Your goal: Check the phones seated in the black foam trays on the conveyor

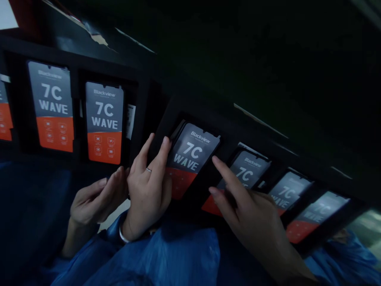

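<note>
Black-framed smartphones with "Blackview 7C WAVE" screen cards sit in a row in a black foam tray [143,115]. My left hand [147,188], wearing a ring, has its fingertips at the edge of the tilted middle phone [193,153]; I cannot tell whether it grips it. My right hand [241,196] is open above the neighbouring phone [247,169], with its index finger extended and holding nothing. A third hand [97,198], apparently another person's, is curled beside my left hand. Further phones [104,123] lie in their slots on both sides.
A small white label [130,121] stands beside a phone. Blue sleeves and blue cloth [154,258] fill the bottom of the view. A torn cardboard edge [98,39] runs along the top left, and dark shadow covers the upper right.
</note>
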Demonstrator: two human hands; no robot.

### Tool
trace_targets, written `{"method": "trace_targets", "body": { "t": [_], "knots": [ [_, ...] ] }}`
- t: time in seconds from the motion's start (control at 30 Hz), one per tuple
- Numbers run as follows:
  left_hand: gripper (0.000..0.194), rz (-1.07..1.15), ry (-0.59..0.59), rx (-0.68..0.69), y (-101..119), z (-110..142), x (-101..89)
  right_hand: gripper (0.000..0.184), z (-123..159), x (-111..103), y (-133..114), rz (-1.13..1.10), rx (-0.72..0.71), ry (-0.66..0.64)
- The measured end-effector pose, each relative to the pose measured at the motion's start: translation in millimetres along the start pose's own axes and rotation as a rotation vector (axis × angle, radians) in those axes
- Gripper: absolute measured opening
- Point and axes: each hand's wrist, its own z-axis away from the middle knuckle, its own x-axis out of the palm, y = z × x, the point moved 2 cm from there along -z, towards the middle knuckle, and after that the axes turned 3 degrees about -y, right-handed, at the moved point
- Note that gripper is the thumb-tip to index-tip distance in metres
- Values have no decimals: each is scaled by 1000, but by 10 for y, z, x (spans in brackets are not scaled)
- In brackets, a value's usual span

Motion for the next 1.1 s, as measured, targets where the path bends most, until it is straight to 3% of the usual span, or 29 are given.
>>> {"method": "trace_targets", "body": {
  "t": [0.23, 0.4, 0.67, 0.83, 0.97, 1.03, 1.1],
  "knots": [
    [65, 0, 11, 23, 11, -12, -3, 37, 143, 128, -27, -4, -135, 5],
    [61, 9, 33, 23, 26, -20, -4, 32, 111, 169, -94, 118, -267, 18],
    [62, -31, 45, 9, 39, -22, 3, 28, 40, 198, -116, 277, -369, 156],
    [63, -46, 43, 12, 41, -13, 2, 29, 32, 181, -120, 306, -373, 126],
    [66, -66, 43, -1, 25, 5, 7, 38, 224, -20, 91, 180, -276, 166],
    [68, -67, 51, 12, 18, 11, 13, 39, 411, -167, 375, 183, -70, 277],
    [68, -62, 64, 27, 17, 12, 18, 36, 674, -300, 762, 266, 250, 460]
  ]
}}
